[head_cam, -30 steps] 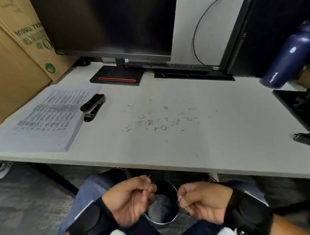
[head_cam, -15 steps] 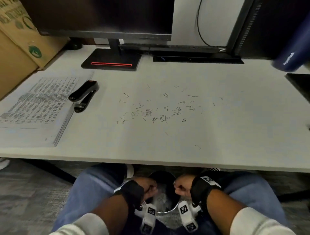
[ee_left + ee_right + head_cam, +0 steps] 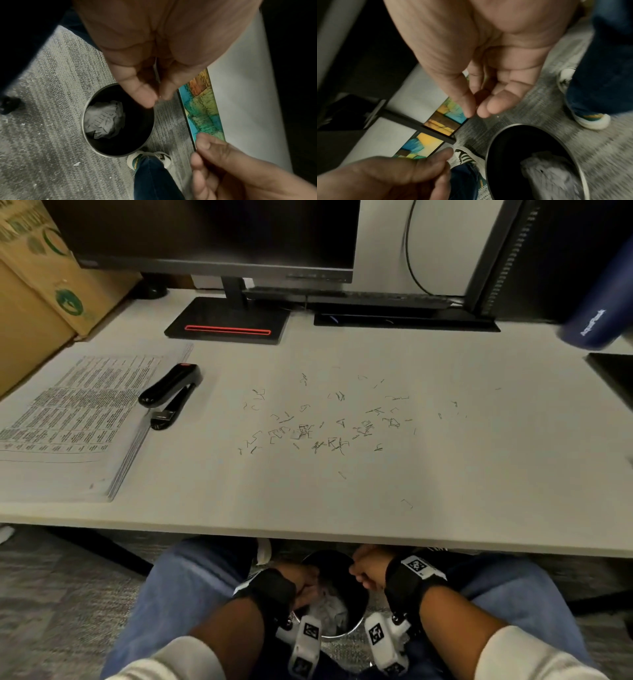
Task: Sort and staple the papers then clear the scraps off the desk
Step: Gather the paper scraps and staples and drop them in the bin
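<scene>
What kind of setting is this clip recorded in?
Most likely an office workstation: a white desk with a monitor on a stand, a stapler beside a stack of printed papers, and a small round waste bin on grey carpet beneath.

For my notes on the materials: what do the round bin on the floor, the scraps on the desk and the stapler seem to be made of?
The bin looks like metal: its rim is thin with a dull silver sheen, and the inside is dark. The scraps seem to be thin bent metal wire, probably used staples, grey and angular. The stapler has a glossy black shell, likely plastic, with a small red spot at one end; I cannot tell more.
</scene>
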`<state>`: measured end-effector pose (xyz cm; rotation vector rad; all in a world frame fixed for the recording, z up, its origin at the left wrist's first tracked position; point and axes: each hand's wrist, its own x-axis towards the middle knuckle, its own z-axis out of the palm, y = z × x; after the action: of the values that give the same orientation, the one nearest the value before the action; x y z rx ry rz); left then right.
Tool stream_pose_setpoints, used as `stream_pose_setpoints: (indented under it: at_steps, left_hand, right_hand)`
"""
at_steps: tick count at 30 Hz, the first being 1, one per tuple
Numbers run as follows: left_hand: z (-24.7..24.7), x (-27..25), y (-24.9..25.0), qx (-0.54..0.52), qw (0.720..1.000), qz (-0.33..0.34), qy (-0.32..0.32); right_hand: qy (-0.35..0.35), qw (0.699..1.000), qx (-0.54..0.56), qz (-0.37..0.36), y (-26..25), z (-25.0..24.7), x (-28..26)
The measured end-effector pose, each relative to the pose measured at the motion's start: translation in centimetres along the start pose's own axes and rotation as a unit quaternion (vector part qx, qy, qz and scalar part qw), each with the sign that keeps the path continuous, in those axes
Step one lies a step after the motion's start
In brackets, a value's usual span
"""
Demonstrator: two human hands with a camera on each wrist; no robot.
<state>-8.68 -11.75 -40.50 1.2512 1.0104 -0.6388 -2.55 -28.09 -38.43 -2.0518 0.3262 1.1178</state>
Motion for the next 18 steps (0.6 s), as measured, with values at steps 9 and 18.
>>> stream_pose_setpoints:
  at_steps: [9,18]
  left_hand:
    - [-0.7,-10.4,5.2,0.311,0.916,0.252,-0.019]
    - [-5.9,-26.3,12.3,0.570,0.642,0.513,0.001]
  right_hand:
    - [-0.077,0.894,-0.411,-0.162,-4.2,-3.3,-13.3]
    - [-0.068,0.932,-0.246,-0.258,-7.5,-14.6,-22.4]
